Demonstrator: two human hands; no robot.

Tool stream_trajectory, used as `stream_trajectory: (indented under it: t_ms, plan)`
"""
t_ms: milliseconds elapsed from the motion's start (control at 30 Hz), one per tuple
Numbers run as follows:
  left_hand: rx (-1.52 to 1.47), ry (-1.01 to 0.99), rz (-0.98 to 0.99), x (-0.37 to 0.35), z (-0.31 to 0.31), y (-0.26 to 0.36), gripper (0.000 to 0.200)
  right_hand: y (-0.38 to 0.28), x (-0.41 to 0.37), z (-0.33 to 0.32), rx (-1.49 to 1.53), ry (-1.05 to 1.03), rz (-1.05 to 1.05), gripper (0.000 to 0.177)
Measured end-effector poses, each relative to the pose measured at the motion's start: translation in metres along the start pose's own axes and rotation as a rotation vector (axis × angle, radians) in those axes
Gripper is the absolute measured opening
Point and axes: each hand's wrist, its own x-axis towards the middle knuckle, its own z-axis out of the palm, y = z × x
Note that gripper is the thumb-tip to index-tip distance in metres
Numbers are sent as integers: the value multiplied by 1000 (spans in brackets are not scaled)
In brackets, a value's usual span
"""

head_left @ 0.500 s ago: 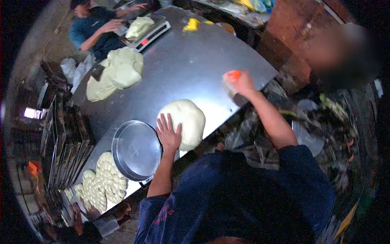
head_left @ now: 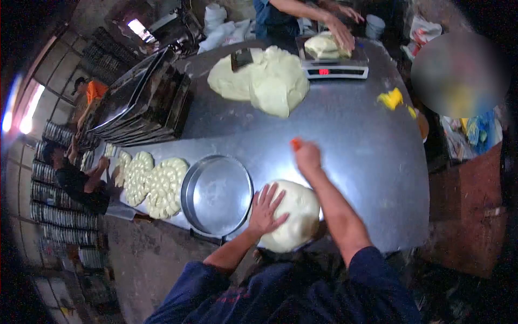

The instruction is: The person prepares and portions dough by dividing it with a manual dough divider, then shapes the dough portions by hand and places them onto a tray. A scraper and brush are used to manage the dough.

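Found the left hand (head_left: 267, 208) laid flat on the left flank of the dough ball (head_left: 297, 213), palm down, fingers spread wide. Saw that ball sitting right at the near edge of the table (head_left: 356, 162), about midway along it. Noted the right hand (head_left: 308, 157) just beyond the ball, low over the bare steel, fist closed around an orange tool (head_left: 295, 143), only its tip showing past the knuckles; could not tell its kind. Marked the right forearm crossing over the ball's right side and hiding part of it.

Spotted a round metal pan (head_left: 217, 194) just left of the ball, by the same near edge, close to the left fingers but apart from them. Further left, toward the near left corner, saw several patterned dough rounds (head_left: 162, 186) lying side by side. Behind them, along the left edge, made out a stack of dark trays (head_left: 140, 102).

Toward the far edge, saw a big dough heap (head_left: 270, 81) with a dark scraper (head_left: 242, 58) on top, and just right of it a scale (head_left: 337, 69) carrying a smaller dough piece (head_left: 322, 46), with a co-worker's hand (head_left: 340, 32) resting on that piece. Caught a yellow scrap (head_left: 390, 99) near the right edge, well apart from the ball.
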Motion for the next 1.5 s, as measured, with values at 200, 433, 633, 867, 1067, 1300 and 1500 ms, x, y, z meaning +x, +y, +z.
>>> stream_trajectory:
  t_ms: [200, 433, 633, 867, 1067, 1300, 1500]
  plan:
    - [-15, 57, -33, 4, 4, 1, 81, -37, -32, 41, -122, -304, -322, 20]
    - [-107, 63, -61, 4, 0, -5, 84, 16, -108, -54, 272, 145, -268, 21]
    - [-102, -190, -63, 6, 5, -15, 96, 45, -198, -129, -234, 328, -79, 16]
    - [-937, -595, -7, 67, 23, -71, 57, 48, -272, -104, -611, -79, -34, 49]
    - [16, 210, 125, -41, 9, 5, 59, -52, -202, -37, -329, 49, -161, 51]
    - [-17, 57, 43, -63, 12, -2, 73, -38, -176, 16, -624, -288, -54, 64]
    - [-24, -429, -92, -10, -14, 6, 98, -23, -127, 2, -599, -358, -106, 71]
